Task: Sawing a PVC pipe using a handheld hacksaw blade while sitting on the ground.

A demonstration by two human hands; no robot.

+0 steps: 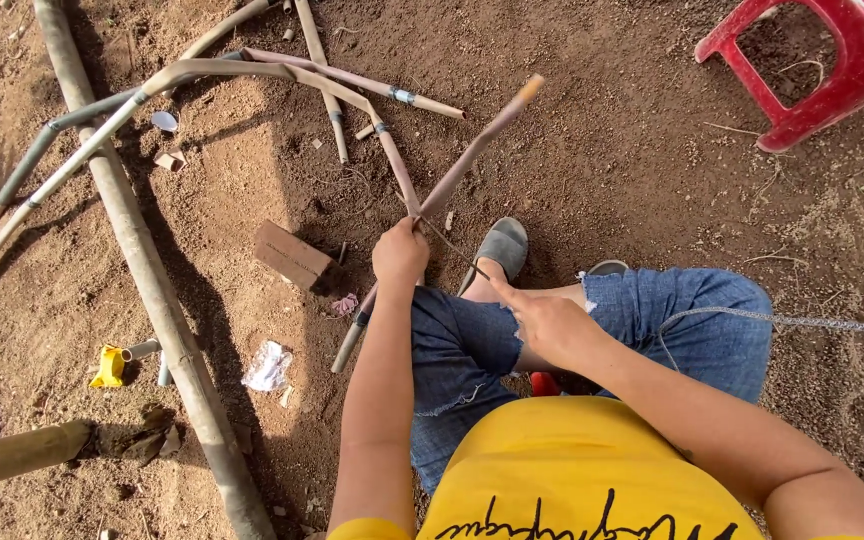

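Over the bare dirt, the left hand is fisted tight around two crossed bamboo sticks, while the right hand pinches a thin wire.

Sunlit bare dirt ground, red stool

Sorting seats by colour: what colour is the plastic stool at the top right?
Red. The stool shows on the bare soil in the head view, partly cut off by the frame edge.
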